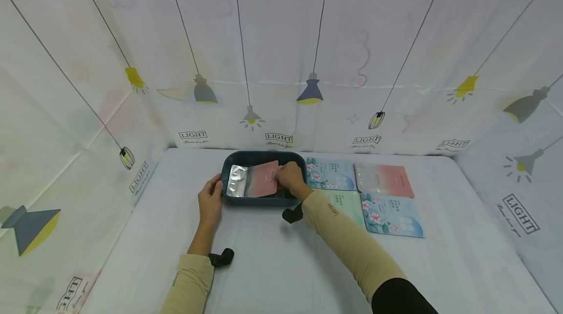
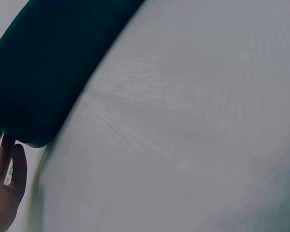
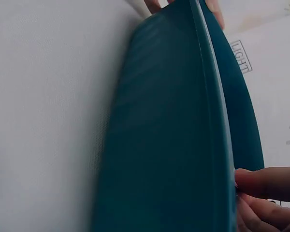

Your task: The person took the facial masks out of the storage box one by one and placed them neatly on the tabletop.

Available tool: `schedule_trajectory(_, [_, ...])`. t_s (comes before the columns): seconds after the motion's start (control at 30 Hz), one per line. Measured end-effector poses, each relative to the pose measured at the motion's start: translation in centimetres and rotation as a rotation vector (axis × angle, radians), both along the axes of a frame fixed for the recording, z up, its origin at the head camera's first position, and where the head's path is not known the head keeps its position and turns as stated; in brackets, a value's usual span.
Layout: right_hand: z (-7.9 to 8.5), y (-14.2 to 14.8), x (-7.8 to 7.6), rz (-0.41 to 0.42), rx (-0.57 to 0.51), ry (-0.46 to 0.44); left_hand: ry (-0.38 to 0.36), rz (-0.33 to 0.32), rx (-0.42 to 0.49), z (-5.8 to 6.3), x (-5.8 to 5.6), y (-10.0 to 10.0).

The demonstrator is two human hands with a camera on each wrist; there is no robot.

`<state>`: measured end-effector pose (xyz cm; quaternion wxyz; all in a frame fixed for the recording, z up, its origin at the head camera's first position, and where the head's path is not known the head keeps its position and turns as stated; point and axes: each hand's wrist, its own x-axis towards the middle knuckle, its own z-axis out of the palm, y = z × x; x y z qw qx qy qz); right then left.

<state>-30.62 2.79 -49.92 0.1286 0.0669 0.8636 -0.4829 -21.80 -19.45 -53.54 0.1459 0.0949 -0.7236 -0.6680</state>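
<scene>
Sleeves [image 1: 352, 248] bear small unreadable lettering. The left hand [image 1: 209, 202], fingers straight and parted, touches the left end of a tray [image 1: 257, 201]; the right hand [image 1: 290, 177] pinches a pink packet [image 1: 264, 180] inside. Other packets [image 1: 389, 213] lie rightward. Behind, the curtain [image 1: 281, 35] repeats "LIGHT".

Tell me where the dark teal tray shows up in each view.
Head: tray, just below centre.
Left wrist: tray, upper left.
Right wrist: tray, centre, running top to bottom.
Shared landmark: left hand, at one end of the tray in all three.
</scene>
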Motion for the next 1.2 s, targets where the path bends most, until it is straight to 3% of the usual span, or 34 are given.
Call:
schedule_trajectory(0.17, [0.2, -0.3, 0.4, -0.033, -0.060, -0.003, 0.037, 0.030, -0.008, -2.3, -1.0, -0.5])
schedule_trajectory(0.43, [1.2, 0.9, 0.8, -0.041, -0.240, 0.019, 0.019, 0.044, 0.001, -2.5, -1.0, -0.7])
schedule_trajectory(0.67, [2.1, 2.5, 1.2, -0.036, -0.286, 0.002, 0.004, 0.032, -0.006, -2.3, -1.1, -0.6])
schedule_trajectory(0.8, [2.5, 3.2, 1.6, -0.018, -0.300, -0.002, -0.014, 0.025, 0.009, -1.9, -0.9, -0.6])
schedule_trajectory(1.07, [3.4, 4.7, 2.6, 0.008, -0.332, -0.002, -0.030, 0.003, 0.006, 1.0, 0.5, 0.2])
schedule_trajectory(1.2, [4.1, 5.5, 2.8, -0.004, -0.379, -0.008, -0.020, 0.015, -0.005, 1.5, 0.7, 0.4])
